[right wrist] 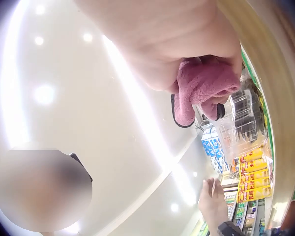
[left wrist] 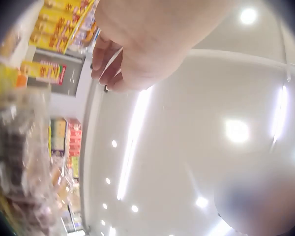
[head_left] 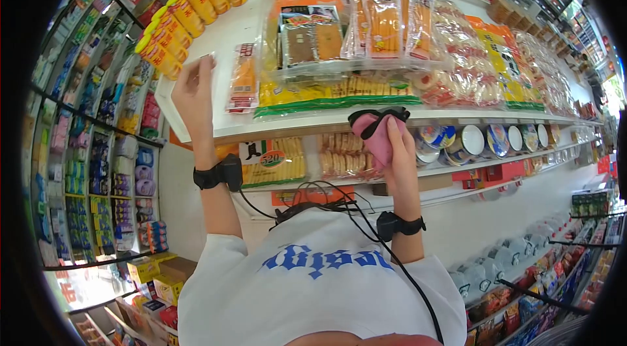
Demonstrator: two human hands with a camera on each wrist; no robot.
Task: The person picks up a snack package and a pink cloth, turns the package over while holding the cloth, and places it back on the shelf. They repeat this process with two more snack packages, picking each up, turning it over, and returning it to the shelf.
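A right hand [head_left: 401,155] grips a black-trimmed pink cloth [head_left: 374,142] in its fingers. Near yellow canisters [head_left: 185,14], the left hand [head_left: 192,88] curls its fingers loosely.

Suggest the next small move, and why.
Probably bring the pink cloth left to the white shelf top and wipe: the right hand grips it by the front edge, and surface shows between the yellow canisters and orange packet.

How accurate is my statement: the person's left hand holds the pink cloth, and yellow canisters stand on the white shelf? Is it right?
Not quite: the right hand holds the pink cloth, as the head view shows; the yellow canisters do stand on the white shelf.
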